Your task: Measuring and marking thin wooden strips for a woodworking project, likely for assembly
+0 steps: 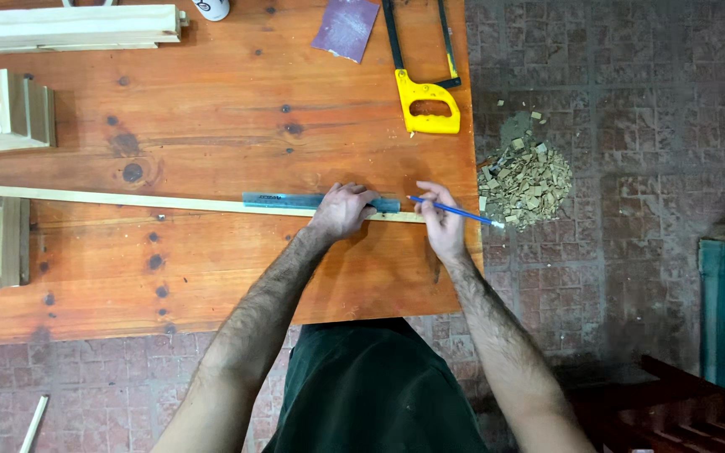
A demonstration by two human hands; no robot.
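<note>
A long thin pale wooden strip (127, 200) lies across the reddish wooden table (211, 109). A grey-blue ruler (283, 200) rests along the strip's right part. My left hand (341, 210) presses down on the ruler and strip. My right hand (440, 220) holds a blue pencil (459, 212), with its tip at the ruler's right end near the strip.
A yellow-handled hacksaw (425, 101) and a sheet of purple sandpaper (346, 27) lie at the table's far side. Wooden frames (2, 113) and boards (69, 27) sit at the left. A pile of wood chips (526, 180) lies on the tiled floor, right of the table edge.
</note>
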